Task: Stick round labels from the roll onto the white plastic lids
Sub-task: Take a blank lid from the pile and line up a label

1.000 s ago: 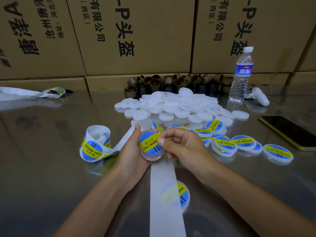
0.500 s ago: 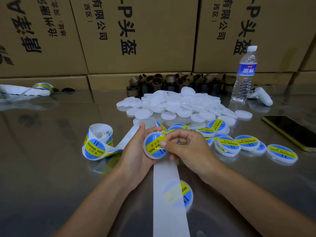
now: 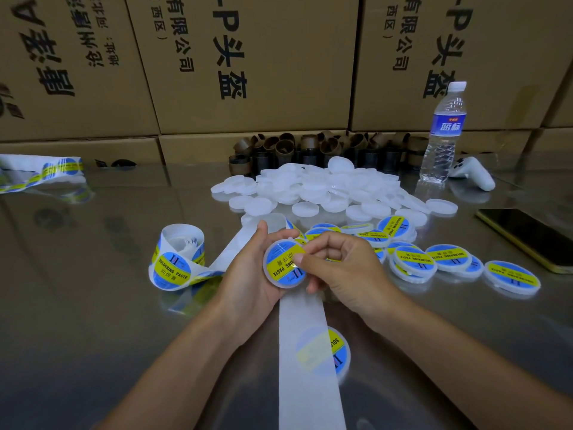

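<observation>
My left hand (image 3: 248,274) holds a white plastic lid (image 3: 283,263) with a blue and yellow round label on it, tilted toward me. My right hand (image 3: 344,268) has its fingers curled, with the thumb pressing the label's right edge. The label roll (image 3: 178,259) lies left of my hands, and its empty backing strip (image 3: 307,352) runs under them toward me. A heap of bare white lids (image 3: 325,189) sits behind. Several labelled lids (image 3: 434,262) lie to the right. One labelled lid (image 3: 339,352) lies half under the strip.
A water bottle (image 3: 443,135) and a white controller (image 3: 474,172) stand at back right. A phone (image 3: 530,237) lies at the right edge. Brown cardboard cores (image 3: 310,150) line the wall of cartons (image 3: 248,63). Another label strip (image 3: 40,172) lies far left on the metal table (image 3: 93,305).
The lid has been turned in my hands, so the label's yellow band has rotated. My right thumb has moved along the label's edge. The hands stay in the same spot.
</observation>
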`<state>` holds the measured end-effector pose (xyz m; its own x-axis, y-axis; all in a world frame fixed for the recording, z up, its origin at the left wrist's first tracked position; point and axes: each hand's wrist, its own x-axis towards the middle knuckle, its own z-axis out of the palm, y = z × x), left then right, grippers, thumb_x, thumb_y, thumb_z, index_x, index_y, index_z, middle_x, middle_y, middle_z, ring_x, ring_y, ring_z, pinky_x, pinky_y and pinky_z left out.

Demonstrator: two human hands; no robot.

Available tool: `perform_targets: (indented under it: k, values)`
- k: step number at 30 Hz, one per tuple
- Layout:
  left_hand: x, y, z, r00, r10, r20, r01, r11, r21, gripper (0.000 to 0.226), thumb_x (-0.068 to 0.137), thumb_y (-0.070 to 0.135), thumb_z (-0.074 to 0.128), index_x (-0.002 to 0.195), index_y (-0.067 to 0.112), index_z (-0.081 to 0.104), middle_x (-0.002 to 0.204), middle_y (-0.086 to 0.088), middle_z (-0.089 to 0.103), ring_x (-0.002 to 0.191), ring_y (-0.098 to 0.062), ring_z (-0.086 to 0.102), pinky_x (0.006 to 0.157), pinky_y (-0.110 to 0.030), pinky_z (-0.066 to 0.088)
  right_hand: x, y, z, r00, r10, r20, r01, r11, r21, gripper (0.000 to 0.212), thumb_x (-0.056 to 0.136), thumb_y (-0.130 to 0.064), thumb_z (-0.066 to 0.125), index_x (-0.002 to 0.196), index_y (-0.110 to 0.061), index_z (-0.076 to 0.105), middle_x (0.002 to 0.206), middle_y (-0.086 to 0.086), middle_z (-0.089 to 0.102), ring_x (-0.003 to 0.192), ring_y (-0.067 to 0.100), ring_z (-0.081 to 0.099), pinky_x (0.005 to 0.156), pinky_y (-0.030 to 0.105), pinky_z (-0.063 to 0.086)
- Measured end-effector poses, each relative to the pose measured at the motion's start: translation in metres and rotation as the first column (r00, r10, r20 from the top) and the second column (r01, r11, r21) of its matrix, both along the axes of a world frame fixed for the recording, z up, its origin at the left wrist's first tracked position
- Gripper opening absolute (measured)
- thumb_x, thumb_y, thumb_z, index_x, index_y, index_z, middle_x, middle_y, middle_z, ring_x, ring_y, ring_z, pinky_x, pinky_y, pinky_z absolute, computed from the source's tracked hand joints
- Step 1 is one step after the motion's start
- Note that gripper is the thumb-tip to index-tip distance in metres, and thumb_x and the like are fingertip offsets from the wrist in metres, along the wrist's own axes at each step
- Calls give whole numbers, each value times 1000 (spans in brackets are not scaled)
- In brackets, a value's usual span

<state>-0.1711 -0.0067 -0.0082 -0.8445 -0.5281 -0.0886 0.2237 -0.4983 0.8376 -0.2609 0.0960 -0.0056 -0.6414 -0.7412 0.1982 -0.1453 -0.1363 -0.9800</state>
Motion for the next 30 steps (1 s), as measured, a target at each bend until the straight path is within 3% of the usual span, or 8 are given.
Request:
perform_targets:
  k: [13,19,23,30]
  values:
    - [0,2,2,1000,-24,-2,24,999,26,54,98,44,32,114,-1,58,111,-23,65,104,-33,60,88,-40,49,2,-1,-1,999,-27,-41,28,1000,1,14,80,-3,71,73,-7,60,56,0,60,39,13,58,47,18,46]
    - [0,1,-1,994,-84,-65,80,995,-52,44,81,35,50,107,1,60,97,-19,69,80,-25,66,60,-29,55,2,-2,-3,995,-54,-87,56,998,21,15,81,-2,69,72,-8,58,58,2,60,41,13,59,51,23,50]
    - [0,0,-6,993,-91,-77,77,983,-168,32,79,16,55,106,2,65,101,-16,72,84,-23,69,62,-27,55,2,-2,-3,993,-68,-101,71,997,25,16,82,0,68,72,-7,57,59,5,59,40,12,59,49,21,49]
    - [0,0,-11,993,-80,-87,58,971,-232,32,79,16,56,107,3,65,99,-14,73,86,-23,70,66,-27,56,4,-3,-5,966,-136,-220,149,988,43,18,80,-5,69,69,-14,57,54,-3,54,44,14,58,49,21,45]
